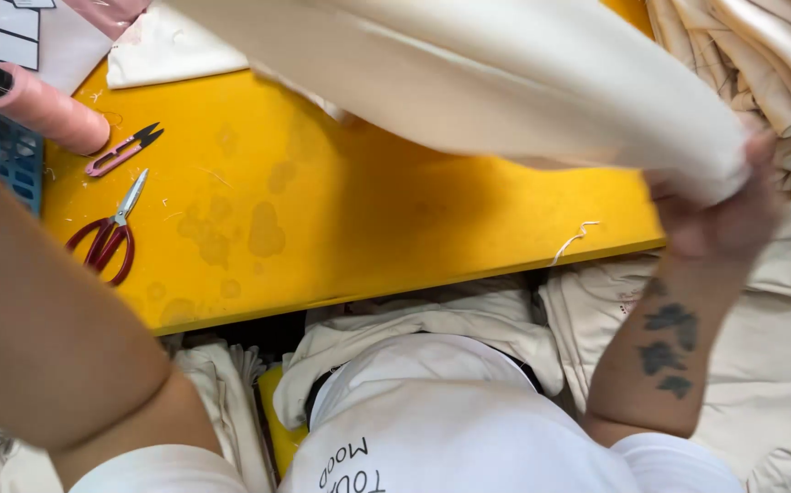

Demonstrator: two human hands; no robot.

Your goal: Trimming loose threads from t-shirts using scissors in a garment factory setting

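Left forearm [48, 338] nearest the lens, bare, runs up from lower left toward the top-left of frame; the left hand itself is out of view, so grip can't be told. Right hand [720, 215] raised over the table's right end, forearm near vertical with dark tattoo marks, fingers closed around the end of a cream fabric piece [469, 73]. The fabric is lifted off the surface and stretches across the top of frame, above the far edge of the yellow table [368, 228].

Counts on the table's left end: one pair of red-handled scissors [108, 233], one pink thread snip [121, 151] just beyond it, one pink thread cone [44, 110] lying on its side at the left edge against a blue basket [12, 151]. One loose thread scrap [574, 239] near the front edge. More cream fabric piled [761, 55] at the far right corner.
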